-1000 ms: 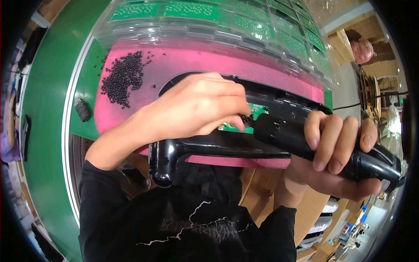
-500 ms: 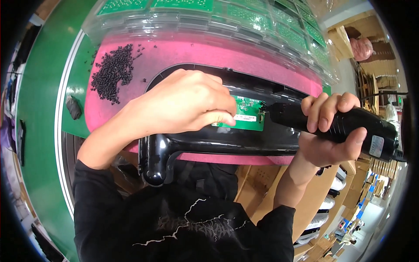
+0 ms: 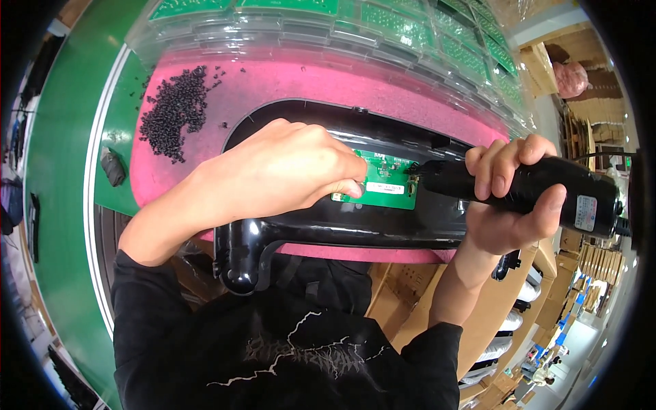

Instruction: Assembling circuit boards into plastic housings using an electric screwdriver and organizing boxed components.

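A green circuit board (image 3: 391, 183) with a white label strip lies inside a long, glossy black plastic housing (image 3: 342, 236). My left hand (image 3: 301, 167) is closed at the board's left end, thumb and curled fingers pinching there; the fingertips are partly hidden. A black electric screwdriver (image 3: 533, 191), its cable trailing off to the right, lies almost level in my right hand (image 3: 512, 188), whose fingers wrap round its body. The dark tip of the tool reaches the right end of the board, among small black parts.
A heap of small black screws (image 3: 174, 113) lies on the pink mat (image 3: 273, 78) at the left. Clear plastic trays (image 3: 307, 41) with green boards stand along the far side. A dark wrapped lump (image 3: 113, 167) rests on the green tabletop (image 3: 65, 205). Cardboard (image 3: 506, 301) stands at lower right.
My left hand has shifted slightly left, showing more of the board. The screwdriver's rear end has dropped leftward a little in view, its tip still at the board's right end.
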Demonstrator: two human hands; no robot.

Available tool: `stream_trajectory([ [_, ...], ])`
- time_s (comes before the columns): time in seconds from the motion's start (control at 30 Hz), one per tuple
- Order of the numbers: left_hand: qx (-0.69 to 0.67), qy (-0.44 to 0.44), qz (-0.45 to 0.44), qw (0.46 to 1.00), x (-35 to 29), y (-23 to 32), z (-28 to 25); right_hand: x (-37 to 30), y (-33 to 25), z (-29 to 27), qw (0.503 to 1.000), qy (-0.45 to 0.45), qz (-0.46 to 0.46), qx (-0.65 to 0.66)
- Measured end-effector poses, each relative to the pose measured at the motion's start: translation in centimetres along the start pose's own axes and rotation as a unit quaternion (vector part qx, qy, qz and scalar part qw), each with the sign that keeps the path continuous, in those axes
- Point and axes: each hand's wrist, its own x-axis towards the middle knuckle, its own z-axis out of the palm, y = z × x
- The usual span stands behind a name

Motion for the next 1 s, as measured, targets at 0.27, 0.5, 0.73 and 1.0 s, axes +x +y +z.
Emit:
stream_trajectory([
  [0.27, -0.02, 0.012, -0.022, 0.999, -0.1, 0.4, -0.2, 0.9, 0.5, -0.2, 0.999, -0.04, 0.033, 0.0],
  [0.5, -0.004, 0.003, -0.012, 1.0, -0.2, -0.2, 0.2, 0.2, 0.4, 1.2, 1.0, 0.01, 0.001, -0.021],
  [0.73, -0.172, 0.065, 0.006, 0.983, 0.6, -0.1, -0.2, -1.1, -3.5, 3.5, 0.981, -0.028, -0.109, 0.161],
  [1.0, -0.31, 0.068, -0.019, 0.948, 0.2, -0.1, -0.5, -1.1, -3.0, 5.0, 0.978, -0.046, -0.135, 0.152],
])
